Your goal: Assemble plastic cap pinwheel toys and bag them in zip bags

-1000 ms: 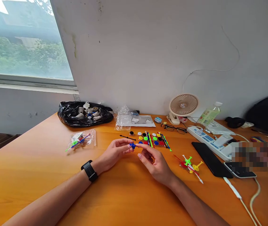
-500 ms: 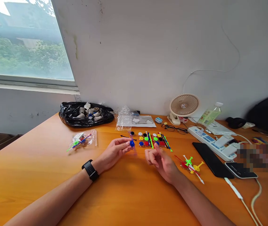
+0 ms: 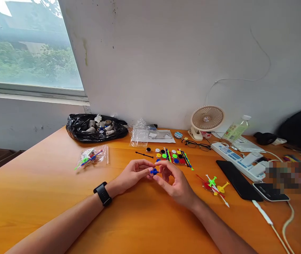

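Note:
A small blue plastic disc piece with a short stem [image 3: 154, 171] is pinched between the thumb and fingers of my left hand [image 3: 136, 175], which wears a black watch [image 3: 102, 194] on its wrist. My right hand [image 3: 178, 183] is curled about the same piece from the right, its fingertips at the stem end. Just behind the hands lies a thin black plastic rod with pointed ends [image 3: 144, 154], near a black disc [image 3: 148, 149]. Coloured discs [image 3: 164, 156] and bundled coloured rods [image 3: 186, 159] lie behind my right hand, which partly covers some of them.
To the right are assembled coloured spinning pieces [image 3: 214, 185], a black phone [image 3: 239, 180] and a power strip [image 3: 235, 158]. A clear bag of coloured parts [image 3: 92, 157] lies left. At the back are a black plastic bag [image 3: 73, 128], glasses [image 3: 196, 144] and a clip fan [image 3: 207, 118].
My right hand has moved left to meet the blue piece. My left hand has shifted slightly right and nearer with it, and the piece has tilted. The black rod is now uncovered.

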Demonstrator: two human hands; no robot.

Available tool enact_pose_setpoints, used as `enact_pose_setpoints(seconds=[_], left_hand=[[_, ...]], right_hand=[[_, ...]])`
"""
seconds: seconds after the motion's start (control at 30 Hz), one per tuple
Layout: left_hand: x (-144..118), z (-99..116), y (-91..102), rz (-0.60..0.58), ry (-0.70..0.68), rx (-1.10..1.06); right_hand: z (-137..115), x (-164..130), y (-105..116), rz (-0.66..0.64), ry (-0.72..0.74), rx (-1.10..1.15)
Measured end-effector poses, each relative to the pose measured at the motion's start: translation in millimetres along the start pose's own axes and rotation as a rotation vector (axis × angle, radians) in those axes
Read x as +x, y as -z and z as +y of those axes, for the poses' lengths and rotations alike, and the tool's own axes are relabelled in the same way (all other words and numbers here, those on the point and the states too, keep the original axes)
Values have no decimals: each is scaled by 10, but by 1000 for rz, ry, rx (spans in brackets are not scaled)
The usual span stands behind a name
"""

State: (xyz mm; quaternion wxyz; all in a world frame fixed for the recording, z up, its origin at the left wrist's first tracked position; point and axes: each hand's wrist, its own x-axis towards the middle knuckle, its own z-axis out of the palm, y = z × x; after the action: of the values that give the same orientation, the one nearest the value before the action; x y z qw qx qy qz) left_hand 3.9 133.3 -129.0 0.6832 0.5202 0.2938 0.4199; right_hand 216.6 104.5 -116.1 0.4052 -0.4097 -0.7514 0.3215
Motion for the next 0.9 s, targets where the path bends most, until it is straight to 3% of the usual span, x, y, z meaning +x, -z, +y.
enact_pose_setpoints(seconds=[0.27,0.5,0.57,0.67,0.8,0.9], left_hand=[[15,-143,3,-75,-49,180],[16,-75,191,65,-417,918],[40,-65,297,79,-440,1029],[70,-98,409,96,-394,1087],[74,-140,422,90,-369,1083],[66,-114,371,92,-403,1081]], right_hand=[[-12,14,70,-98,61,-213],[-71,-4,239,-255,19,-603],[-88,-14,312,-275,-2,-753],[-85,-45,479,-318,-73,-958],[-26,-144,731,-331,-259,-1158],[0,-215,786,-281,-261,-1282]])
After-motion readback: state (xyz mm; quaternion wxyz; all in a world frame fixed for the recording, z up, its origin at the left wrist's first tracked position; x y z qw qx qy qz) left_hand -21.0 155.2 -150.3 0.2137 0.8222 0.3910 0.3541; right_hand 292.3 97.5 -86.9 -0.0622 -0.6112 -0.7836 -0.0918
